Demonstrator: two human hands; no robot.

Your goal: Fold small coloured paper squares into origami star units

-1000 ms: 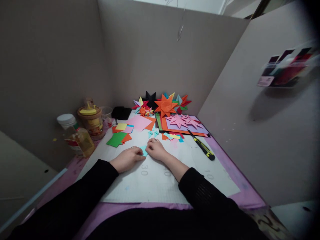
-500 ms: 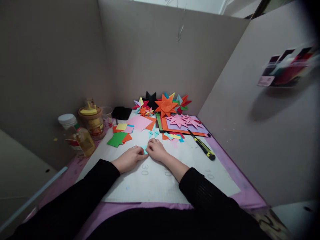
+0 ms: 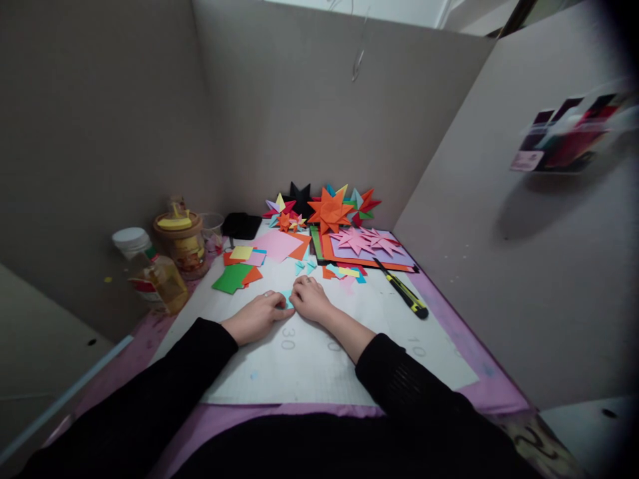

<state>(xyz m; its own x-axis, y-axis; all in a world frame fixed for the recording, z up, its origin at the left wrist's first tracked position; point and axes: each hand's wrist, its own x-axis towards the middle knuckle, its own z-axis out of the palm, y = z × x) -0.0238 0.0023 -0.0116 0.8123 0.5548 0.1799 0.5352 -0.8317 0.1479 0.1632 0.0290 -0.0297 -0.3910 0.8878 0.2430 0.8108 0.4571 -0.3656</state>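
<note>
Left hand [image 3: 255, 315] and right hand [image 3: 310, 299] meet on the counter [image 3: 319, 359], fingertips pinching a small light-blue paper piece [image 3: 286, 297] between them.

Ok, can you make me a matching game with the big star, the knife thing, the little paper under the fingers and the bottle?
Things:
1. big paper star
2. utility knife
3. small folded paper
4. bottle

Descriptions:
A. light blue, pressed between both hands' fingertips
B. orange, at the back by the wall
C. yellow and black, lying right of the hands
D. holds yellowish liquid, at the left edge of the table

Pairs: 1-B, 2-C, 3-A, 4-D
</note>
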